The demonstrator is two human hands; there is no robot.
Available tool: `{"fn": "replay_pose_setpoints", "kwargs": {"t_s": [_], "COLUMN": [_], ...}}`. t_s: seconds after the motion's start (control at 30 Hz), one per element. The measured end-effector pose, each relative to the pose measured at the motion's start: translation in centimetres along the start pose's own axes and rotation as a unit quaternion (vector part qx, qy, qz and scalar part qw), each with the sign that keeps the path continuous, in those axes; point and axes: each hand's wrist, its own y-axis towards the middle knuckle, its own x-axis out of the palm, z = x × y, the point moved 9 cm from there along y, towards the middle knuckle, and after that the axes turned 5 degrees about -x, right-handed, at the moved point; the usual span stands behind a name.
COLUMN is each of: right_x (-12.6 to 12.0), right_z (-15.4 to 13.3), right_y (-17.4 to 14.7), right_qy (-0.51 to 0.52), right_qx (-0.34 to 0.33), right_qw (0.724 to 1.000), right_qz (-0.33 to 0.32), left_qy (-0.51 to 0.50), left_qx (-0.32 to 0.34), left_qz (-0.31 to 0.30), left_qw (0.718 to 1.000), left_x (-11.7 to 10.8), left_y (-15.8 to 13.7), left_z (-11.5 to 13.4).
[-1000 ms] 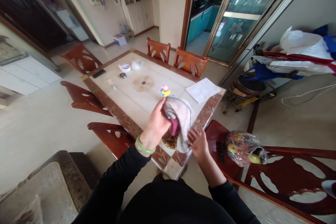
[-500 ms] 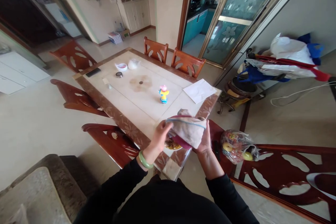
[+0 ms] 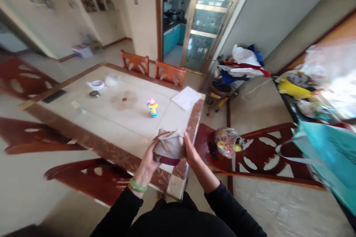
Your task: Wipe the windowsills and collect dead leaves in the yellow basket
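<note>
Both hands hold a bunched greyish cloth (image 3: 170,146) above the near corner of the dining table (image 3: 136,126). My left hand (image 3: 150,157), with a green bangle at the wrist, grips its left side. On the other side, my right hand (image 3: 191,149) presses against the cloth with its fingers closed on the edge. Dark red fabric (image 3: 169,161) shows under the grey folds. A small toy figure (image 3: 152,108) in pink, yellow and blue stands on the table beyond the cloth. White paper (image 3: 186,98) lies to the right of the toy.
Toward the far end of the table are a white bowl (image 3: 96,85), a round dark lid (image 3: 94,94) and a dark flat object (image 3: 54,96). Wooden chairs surround the table. A bag of fruit (image 3: 226,142) rests on the chair seat at right, near a teal bag (image 3: 328,155).
The view has swung to the right, bringing the teal bag into sight. The cloth is bunched more compactly between my hands, and the patterned yellow-rimmed item below it no longer shows.
</note>
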Motion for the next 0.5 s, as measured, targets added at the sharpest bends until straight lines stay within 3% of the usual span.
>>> {"fn": "replay_pose_setpoints", "kwargs": {"t_s": [0.1, 0.2, 0.27, 0.4, 0.5], "right_x": [-4.1, -11.6, -19.0, -34.9, -45.8], "right_z": [-0.3, -1.8, -3.5, -6.7, -9.6], "right_y": [-1.4, -3.6, -6.6, -15.4, -21.7], "right_qy": [0.022, 0.113, 0.166, 0.218, 0.132], "right_qx": [0.008, -0.004, -0.049, -0.134, -0.144], "right_qw": [0.996, 0.976, 0.939, 0.825, 0.752], "right_qz": [0.082, 0.186, 0.297, 0.505, 0.630], "left_qy": [-0.007, 0.018, 0.042, 0.095, 0.114], "left_qx": [0.013, 0.013, 0.010, -0.028, -0.049], "left_qz": [0.033, 0.041, 0.030, 0.029, 0.023], "left_qw": [0.999, 0.999, 0.999, 0.995, 0.992], "left_x": [0.5, 1.8, 2.8, 4.2, 6.2], "left_y": [-0.3, 0.3, 1.0, 2.2, 2.9], "left_z": [1.1, 1.6, 1.1, -2.3, -6.1]}}
